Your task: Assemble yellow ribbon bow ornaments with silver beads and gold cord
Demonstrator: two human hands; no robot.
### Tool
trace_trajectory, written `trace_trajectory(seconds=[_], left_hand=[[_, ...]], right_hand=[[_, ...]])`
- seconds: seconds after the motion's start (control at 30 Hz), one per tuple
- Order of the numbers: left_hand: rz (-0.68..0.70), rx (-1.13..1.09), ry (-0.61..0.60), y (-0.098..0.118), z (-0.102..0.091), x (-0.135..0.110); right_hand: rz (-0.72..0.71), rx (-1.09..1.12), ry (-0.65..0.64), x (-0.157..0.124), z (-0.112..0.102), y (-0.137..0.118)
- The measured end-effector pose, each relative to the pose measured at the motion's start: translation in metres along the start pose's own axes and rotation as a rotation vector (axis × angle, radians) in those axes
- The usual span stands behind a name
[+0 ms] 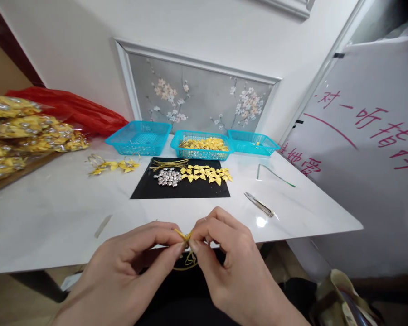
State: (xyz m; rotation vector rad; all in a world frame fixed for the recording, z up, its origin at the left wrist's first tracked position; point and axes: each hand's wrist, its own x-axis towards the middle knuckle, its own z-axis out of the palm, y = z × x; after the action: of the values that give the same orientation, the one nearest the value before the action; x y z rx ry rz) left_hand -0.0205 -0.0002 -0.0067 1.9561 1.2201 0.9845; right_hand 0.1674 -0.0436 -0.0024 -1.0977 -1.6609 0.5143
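Observation:
Both hands meet at the front edge of the table, fingertips pinched together. My left hand (136, 267) and my right hand (227, 258) grip a thin yellow cord (190, 259), whose loops hang below the fingers. A small yellow piece shows between the fingertips, its shape mostly hidden. Beyond the hands lies a black mat (177, 192). On it are silvery beads (167, 177), folded yellow pieces (204, 172) in rows and a bundle of yellow cords (170, 164).
Three blue baskets (139, 138) stand along the wall; the middle one holds yellow pieces (204, 144). Thread snips (259, 204) and a green strip (275, 173) lie to the right. Strung yellow pieces (114, 165) lie left, near bagged ones (37, 131). A whiteboard (360, 190) stands right.

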Motion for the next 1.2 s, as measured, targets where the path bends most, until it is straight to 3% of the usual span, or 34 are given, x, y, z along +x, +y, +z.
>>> trace_trajectory(seconds=[0.37, 0.67, 0.93, 1.2], left_hand=[[-0.030, -0.005, 0.007, -0.001, 0.000, 0.000], [-0.020, -0.003, 0.019, 0.008, 0.001, 0.008], [-0.041, 0.004, 0.039, 0.004, 0.001, 0.006], [0.036, 0.086, 0.102, 0.005, 0.006, 0.007]], right_hand=[[0.017, -0.053, 0.020, 0.001, 0.006, -0.001], [0.081, 0.059, 0.056, -0.001, -0.010, 0.011], [0.289, 0.190, -0.072, -0.006, 0.006, 0.028], [0.155, 0.075, 0.015, 0.001, -0.001, 0.015]])
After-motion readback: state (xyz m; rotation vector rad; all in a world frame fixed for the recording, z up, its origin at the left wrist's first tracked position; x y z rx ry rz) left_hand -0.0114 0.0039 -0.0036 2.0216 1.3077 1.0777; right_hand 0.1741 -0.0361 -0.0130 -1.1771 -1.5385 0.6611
